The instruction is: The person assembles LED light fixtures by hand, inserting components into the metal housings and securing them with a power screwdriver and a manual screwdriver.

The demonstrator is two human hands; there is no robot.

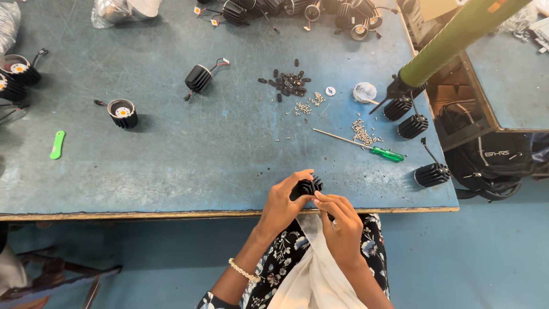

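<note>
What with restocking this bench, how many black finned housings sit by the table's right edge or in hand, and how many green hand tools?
Black finned housings by the right edge: 3
Black finned housing in the left hand: 1
Green-handled screwdriver: 1
Flat green tool: 1
Total: 6

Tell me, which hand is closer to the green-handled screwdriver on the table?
Right. The right hand sits below the green-handled screwdriver, slightly left of its handle; the left hand, holding the black finned part, is farther left.
</note>
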